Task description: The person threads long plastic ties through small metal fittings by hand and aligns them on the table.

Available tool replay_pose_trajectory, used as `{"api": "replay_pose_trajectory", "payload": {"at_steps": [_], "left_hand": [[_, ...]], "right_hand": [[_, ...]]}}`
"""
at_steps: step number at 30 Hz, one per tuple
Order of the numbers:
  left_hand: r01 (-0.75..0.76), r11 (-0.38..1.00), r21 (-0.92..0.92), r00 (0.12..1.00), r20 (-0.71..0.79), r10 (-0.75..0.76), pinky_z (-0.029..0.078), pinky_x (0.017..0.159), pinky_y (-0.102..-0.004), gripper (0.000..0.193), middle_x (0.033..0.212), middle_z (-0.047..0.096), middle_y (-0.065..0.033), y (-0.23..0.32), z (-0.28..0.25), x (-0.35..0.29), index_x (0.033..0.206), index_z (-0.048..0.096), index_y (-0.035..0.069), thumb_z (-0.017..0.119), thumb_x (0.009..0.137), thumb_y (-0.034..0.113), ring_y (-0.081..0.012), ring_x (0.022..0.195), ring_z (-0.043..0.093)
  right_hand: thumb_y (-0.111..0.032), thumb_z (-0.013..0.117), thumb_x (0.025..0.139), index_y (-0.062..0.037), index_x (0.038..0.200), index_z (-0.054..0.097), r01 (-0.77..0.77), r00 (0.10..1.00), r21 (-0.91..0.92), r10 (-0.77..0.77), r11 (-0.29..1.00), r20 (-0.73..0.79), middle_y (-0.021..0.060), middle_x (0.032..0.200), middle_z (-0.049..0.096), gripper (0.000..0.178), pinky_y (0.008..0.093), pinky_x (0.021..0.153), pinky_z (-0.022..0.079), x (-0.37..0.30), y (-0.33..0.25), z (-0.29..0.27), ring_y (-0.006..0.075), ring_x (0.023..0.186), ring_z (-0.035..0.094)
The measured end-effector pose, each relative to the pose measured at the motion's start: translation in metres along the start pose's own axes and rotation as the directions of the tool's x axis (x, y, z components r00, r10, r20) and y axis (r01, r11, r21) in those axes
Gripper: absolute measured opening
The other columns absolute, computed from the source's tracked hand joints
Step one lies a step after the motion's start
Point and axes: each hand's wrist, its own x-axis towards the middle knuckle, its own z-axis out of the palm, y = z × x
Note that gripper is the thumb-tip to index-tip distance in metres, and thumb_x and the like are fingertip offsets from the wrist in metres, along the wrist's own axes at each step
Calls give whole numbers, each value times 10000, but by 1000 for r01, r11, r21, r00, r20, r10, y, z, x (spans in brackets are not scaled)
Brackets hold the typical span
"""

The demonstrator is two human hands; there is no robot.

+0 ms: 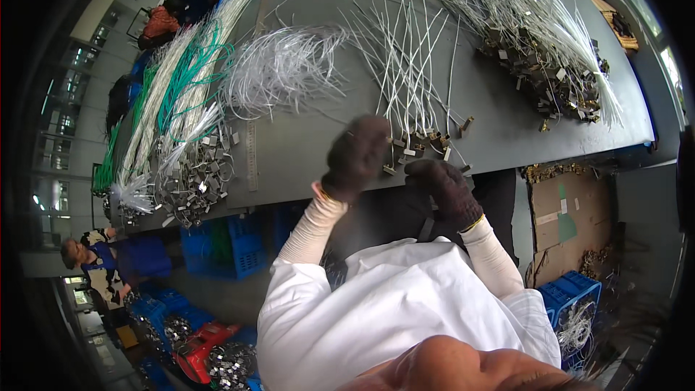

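My left grip [357,158], dark-gloved, is hovering over the near side of the grey tabletop [297,156], just left of a loose spread of white wires [410,83]. It is showing blurred, its fingers looking curled, and I cannot tell how far it is closing or whether it is holding anything. My right grip [445,192], gloved the same way, is bending its fingers leftward at the near edge, close by the small metal ends [416,143] of those wires; whether it is gripping one I cannot tell either. The wires are lying in front of me, their metal ends pointing my way and their tails fanning toward the far side. Left of them a tangle of clear strands [282,65] is resting, and farther left long green wires [190,76] are lying among pale ones, above a heap of metal pieces [194,181]. A larger wire bundle [532,36] is spreading at the far right. Below the tabletop a blue crate [226,246] is standing on my left, while a co-worker [108,268] is appearing beyond it
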Motion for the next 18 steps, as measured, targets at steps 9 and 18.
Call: {"api": "replay_pose_trajectory", "payload": {"at_steps": [9, 18], "left_hand": [[-15, 887, -462, 802, 525, 287, 555, 730, -387, 145, 1029, 691, -103, 97, 69, -14, 1046, 697, 88, 629, 921, 117, -332, 874, 677], [210, 880, -425, 899, 438, -3, 542, 853, -412, 392, 1155, 656, -166, 125, 248, 58, 1189, 621, 59, 743, 841, 192, -388, 952, 666]], "right_hand": [[-209, 667, 939, -4, 1278, 621, -27, 1000, 324, 23, 946, 17, 107, 1142, 688, 398, 357, 921, 525, -41, -2, -85, 226, 1040, 665], [-334, 597, 1010, -55, 1108, 650, 155, 653, 497, 289, 854, -700, 48, 852, 686, 300, 225, 663, 471, -149, 38, -168, 90, 745, 614]]}}
